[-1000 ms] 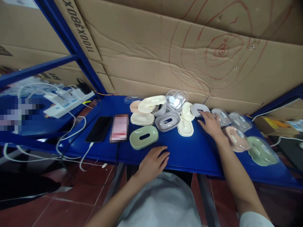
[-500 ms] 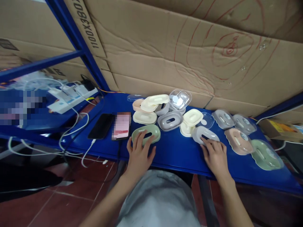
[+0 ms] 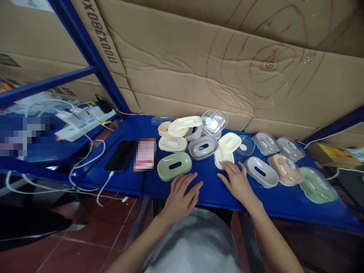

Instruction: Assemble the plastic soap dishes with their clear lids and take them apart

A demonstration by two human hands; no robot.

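Observation:
Oval plastic soap-dish parts lie in a heap on a blue shelf [image 3: 210, 191]. My left hand [image 3: 182, 193] rests flat and open on the shelf, just below a green dish [image 3: 174, 166]. My right hand [image 3: 237, 182] lies open with fingers spread, its fingertips near a cream dish [image 3: 223, 157] and left of a grey dish [image 3: 261, 171]. Another grey dish [image 3: 203, 146] and a stacked cream dish [image 3: 229, 142] sit behind. Neither hand holds anything.
Two phones [image 3: 119, 155] [image 3: 145, 153] lie left of the heap, with white cables [image 3: 93, 151] and a power strip [image 3: 82, 121]. Lidded dishes in grey [image 3: 265, 143], pink [image 3: 284, 168] and green [image 3: 317, 184] line the right. Cardboard [image 3: 199, 68] backs the shelf.
My left hand left the green dish and lies flat below it. My right hand let go of the grey dish, now right of it, and shifted left toward the cream dish.

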